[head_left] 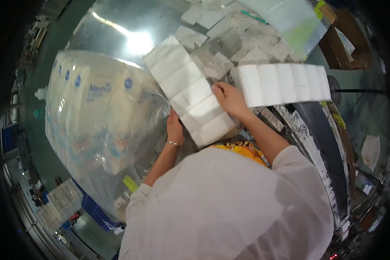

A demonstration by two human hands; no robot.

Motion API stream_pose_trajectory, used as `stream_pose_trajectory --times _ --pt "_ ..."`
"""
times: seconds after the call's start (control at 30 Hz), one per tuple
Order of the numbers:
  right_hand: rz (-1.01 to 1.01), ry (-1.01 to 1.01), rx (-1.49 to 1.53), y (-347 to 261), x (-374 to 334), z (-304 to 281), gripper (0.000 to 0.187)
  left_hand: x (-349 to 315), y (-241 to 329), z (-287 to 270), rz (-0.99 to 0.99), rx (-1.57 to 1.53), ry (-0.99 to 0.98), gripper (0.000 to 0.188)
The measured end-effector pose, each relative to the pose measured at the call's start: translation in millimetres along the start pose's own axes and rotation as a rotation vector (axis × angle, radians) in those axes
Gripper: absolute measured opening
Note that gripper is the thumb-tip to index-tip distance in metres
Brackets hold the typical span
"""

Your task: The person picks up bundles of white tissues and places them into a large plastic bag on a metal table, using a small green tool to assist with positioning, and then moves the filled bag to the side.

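A row of white tissue packs (188, 91), pressed side by side, lies slantwise between my hands. Its near end reaches almost to my body. My left hand (174, 129), with a bracelet at the wrist, presses on the row's left side; most of its fingers are hidden. On the opposite side my right hand (229, 99) grips the edge, fingers curled. Just right of that hand is a second row of white packs (286, 84). To the left, a big clear plastic bag (95, 117) with blue print encloses several pale packs and sits close to my left forearm.
A shiny metal table (117, 34) spreads out ahead, strewn with paper-like sheets (247, 39) and a green pen (254, 17). At right runs a dark conveyor belt (323, 143). An open cardboard box (346, 39) stands far right. Stacked packs (63, 201) are at lower left.
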State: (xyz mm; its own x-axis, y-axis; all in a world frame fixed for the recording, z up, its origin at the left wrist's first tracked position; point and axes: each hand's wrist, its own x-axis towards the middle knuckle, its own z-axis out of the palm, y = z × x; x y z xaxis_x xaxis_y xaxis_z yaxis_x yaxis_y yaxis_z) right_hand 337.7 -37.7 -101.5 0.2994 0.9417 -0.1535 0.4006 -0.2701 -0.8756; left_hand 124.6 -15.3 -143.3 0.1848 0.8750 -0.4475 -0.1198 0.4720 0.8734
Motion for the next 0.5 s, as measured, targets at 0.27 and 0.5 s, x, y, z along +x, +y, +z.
stream_pose_trajectory --times 0.27,0.5 --pt "0.257 0.0 0.518 73.9 -57.5 57.3 0.041 -32.9 25.8 18.3 -0.237 -0.504 -0.085 0.055" --pt "0.497 -0.47 0.966 -9.8 -112.1 0.1 0.071 -64.5 49.5 12.4 -0.327 -0.388 -0.345 0.063"
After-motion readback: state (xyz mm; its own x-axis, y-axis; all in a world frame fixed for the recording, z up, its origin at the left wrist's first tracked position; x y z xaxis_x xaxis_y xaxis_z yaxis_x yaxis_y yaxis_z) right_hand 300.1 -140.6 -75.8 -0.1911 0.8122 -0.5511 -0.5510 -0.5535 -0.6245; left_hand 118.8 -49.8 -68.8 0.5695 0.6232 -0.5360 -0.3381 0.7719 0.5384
